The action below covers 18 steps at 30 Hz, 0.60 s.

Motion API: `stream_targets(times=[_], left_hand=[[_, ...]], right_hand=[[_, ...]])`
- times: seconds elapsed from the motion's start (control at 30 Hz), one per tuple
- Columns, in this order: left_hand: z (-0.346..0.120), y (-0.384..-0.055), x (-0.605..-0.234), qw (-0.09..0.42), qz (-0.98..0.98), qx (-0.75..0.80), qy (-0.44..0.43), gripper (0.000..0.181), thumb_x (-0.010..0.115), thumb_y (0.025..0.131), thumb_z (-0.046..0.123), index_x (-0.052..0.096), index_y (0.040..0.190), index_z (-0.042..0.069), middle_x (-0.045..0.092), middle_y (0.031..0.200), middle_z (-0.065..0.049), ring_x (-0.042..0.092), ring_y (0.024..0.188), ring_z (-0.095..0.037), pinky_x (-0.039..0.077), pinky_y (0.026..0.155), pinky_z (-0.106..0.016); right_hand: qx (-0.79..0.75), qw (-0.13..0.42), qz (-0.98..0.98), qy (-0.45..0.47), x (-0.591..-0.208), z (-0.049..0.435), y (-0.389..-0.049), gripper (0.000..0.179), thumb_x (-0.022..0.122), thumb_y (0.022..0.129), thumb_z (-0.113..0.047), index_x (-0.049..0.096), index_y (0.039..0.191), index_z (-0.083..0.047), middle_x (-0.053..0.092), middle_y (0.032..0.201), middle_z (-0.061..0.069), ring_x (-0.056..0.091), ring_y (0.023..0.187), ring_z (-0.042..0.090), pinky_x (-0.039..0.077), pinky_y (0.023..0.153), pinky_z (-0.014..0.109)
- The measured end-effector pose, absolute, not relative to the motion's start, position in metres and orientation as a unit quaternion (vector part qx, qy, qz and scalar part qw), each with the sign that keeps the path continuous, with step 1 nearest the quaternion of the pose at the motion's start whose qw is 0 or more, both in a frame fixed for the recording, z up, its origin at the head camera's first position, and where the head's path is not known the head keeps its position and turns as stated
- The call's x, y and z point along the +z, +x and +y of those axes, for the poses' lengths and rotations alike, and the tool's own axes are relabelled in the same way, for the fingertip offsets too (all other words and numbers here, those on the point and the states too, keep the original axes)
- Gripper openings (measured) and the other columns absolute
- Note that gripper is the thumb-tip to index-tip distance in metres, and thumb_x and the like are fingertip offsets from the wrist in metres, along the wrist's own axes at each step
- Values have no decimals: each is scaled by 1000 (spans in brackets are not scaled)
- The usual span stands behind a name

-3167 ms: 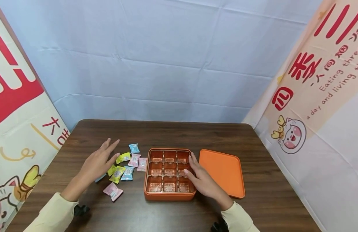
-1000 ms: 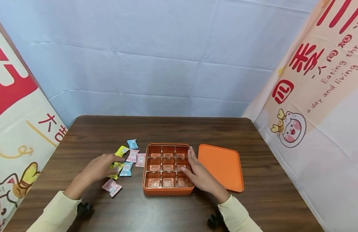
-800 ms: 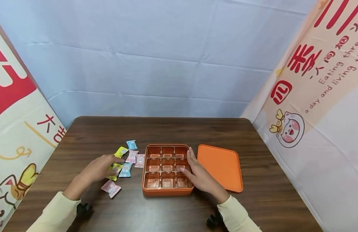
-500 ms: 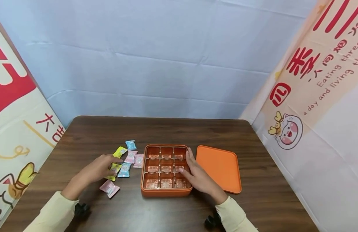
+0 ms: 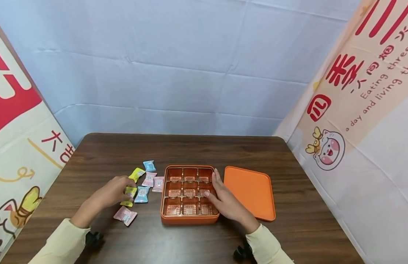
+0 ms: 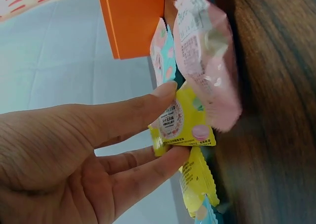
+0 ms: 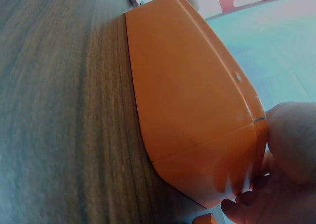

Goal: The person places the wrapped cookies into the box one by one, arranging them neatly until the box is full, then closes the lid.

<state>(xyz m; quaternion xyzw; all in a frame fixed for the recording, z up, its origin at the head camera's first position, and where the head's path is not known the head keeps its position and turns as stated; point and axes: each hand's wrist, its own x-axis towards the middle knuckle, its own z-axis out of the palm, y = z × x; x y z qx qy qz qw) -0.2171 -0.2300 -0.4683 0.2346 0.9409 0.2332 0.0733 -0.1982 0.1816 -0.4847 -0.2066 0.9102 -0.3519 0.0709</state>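
My left hand [image 5: 113, 192] is low over the wrapped candies at the table's left. Its thumb and fingers pinch a yellow candy packet [image 6: 185, 120], thumb on one edge and fingertips on the opposite one. A pink packet [image 5: 125, 215] lies nearer to me, and a blue packet [image 5: 142, 194] is just right of the pinched one. My right hand [image 5: 230, 203] holds the right wall of an orange box [image 5: 190, 220], thumb over the rim and fingers along the outside. The box has a brown insert of bare square compartments. In the right wrist view its outer wall [image 7: 182, 75] fills the middle.
Farther back lie another yellow packet [image 5: 137, 174], two pink packets [image 5: 149, 179] and a blue packet [image 5: 149, 166], one pink one right beside the box. An orange lid [image 5: 250, 192] rests right of the box, under the right forearm's far side. The dark wooden table [image 5: 190, 150] backs onto pale cloth.
My left hand has come down from above the candies with fingers spread, and its thumb and fingers have closed on a yellow packet. The right hand stays at the box.
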Motion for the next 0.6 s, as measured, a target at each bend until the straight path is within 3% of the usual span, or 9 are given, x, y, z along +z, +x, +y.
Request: stream_targets(times=[0.17, 0.33, 0.6], left_hand=[[-229, -217, -469, 88, 943, 241, 213, 21, 85, 81, 6, 71, 97, 7, 68, 91, 2, 55, 78, -16, 50, 64, -32], [-229, -217, -469, 90, 947, 237, 196, 21, 84, 82, 7, 70, 98, 7, 68, 92, 1, 53, 78, -17, 49, 67, -34], [-231, -218, -468, 67, 951, 239, 187, 25, 80, 85, 2, 70, 107, -4, 72, 103, -15, 67, 94, -29, 57, 75, -45]], right_hand=[[-354, 70, 909, -209, -485, 181, -199, 77, 49, 108, -39, 4, 162, -7, -15, 166, -2, 10, 153, 23, 26, 121, 49], [-351, 71, 911, -205, -484, 181, -198, 79, 50, 107, -42, 4, 162, -8, -15, 166, -2, 10, 153, 22, 26, 121, 48], [-350, 71, 911, -205, -484, 181, -198, 80, 51, 107, -43, 4, 161, -7, -14, 167, -1, 9, 153, 22, 26, 121, 49]])
